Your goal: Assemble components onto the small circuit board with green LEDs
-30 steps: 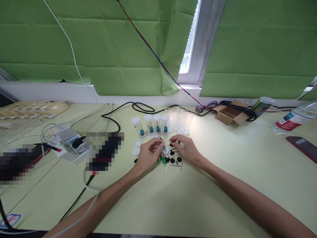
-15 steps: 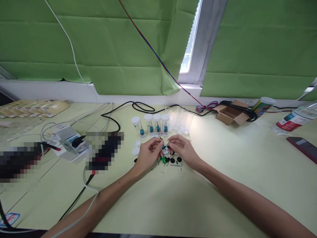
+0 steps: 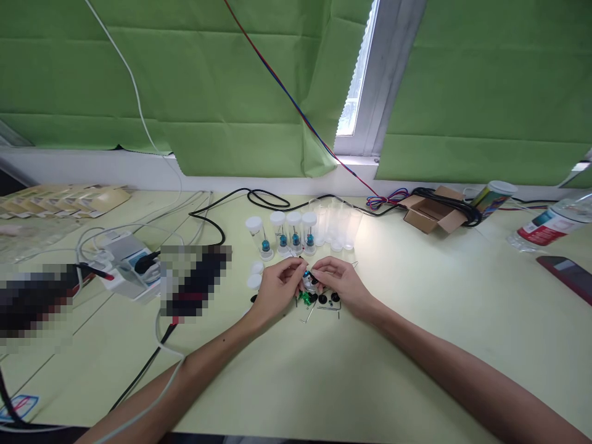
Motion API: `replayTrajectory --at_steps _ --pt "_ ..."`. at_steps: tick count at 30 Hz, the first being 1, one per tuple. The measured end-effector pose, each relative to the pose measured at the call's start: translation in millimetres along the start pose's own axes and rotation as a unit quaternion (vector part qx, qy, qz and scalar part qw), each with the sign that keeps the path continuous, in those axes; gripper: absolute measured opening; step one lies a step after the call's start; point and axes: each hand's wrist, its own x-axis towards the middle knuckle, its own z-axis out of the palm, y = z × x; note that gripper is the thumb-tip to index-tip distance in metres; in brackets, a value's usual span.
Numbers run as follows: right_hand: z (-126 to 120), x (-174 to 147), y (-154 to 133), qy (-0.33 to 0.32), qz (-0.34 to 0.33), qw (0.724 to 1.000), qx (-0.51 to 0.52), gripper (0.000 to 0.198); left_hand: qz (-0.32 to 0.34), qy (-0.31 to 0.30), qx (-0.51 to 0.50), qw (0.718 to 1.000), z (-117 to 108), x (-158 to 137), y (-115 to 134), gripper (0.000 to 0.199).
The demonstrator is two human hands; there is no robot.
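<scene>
Crowding hands (image 3: pixel 308 280), capped vials (image 3: pixel 287 234), black discs (image 3: pixel 328 299)

Both hands, left hand (image 3: pixel 277 285) and right hand (image 3: pixel 340 282), are pinching a small teal part (image 3: pixel 306 274) above scattered black pieces (image 3: pixel 322 300) on the table (image 3: pixel 416 296).

No legible text; bottle (image 3: pixel 546 226) label too blurred.

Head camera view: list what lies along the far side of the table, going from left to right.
Stack of tan packets → white power adapter → capped clear vials with blue parts inside → empty clear vials → open cardboard box → lying can → lying plastic bottle → dark phone.
</scene>
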Motion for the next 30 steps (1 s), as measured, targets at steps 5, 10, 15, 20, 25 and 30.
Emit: replayTrajectory --at_steps 5,10,15,20,25,30 --pt "-1.3 0.9 3.5 -0.003 0.002 1.0 -0.001 0.023 -0.003 -0.001 0.001 1.0 0.4 0.4 -1.4 0.026" --pt "-1.2 1.2 3.4 0.0 -0.002 1.0 0.001 0.027 -0.001 -0.003 0.002 1.0 0.4 0.2 -2.0 0.027" --pt "-1.6 1.1 3.7 0.0 0.012 1.0 0.021 0.033 -0.002 0.003 0.006 1.0 0.6 -0.3 -1.1 0.027" --pt "-3.2 1.8 6.1 0.007 0.005 1.0 0.016 0.038 -0.004 0.007 0.002 1.0 0.9 -0.1 0.3 0.028" --pt "-2.0 -0.2 4.8 0.02 -0.009 1.0 0.004 0.034 0.001 0.007 0.007 1.0 0.5 -0.8 1.2 0.028" --pt "0.0 -1.7 4.3 0.032 -0.033 0.999 -0.007 0.031 0.001 0.007 0.0 1.0 -0.2 -0.7 -1.7 0.031"
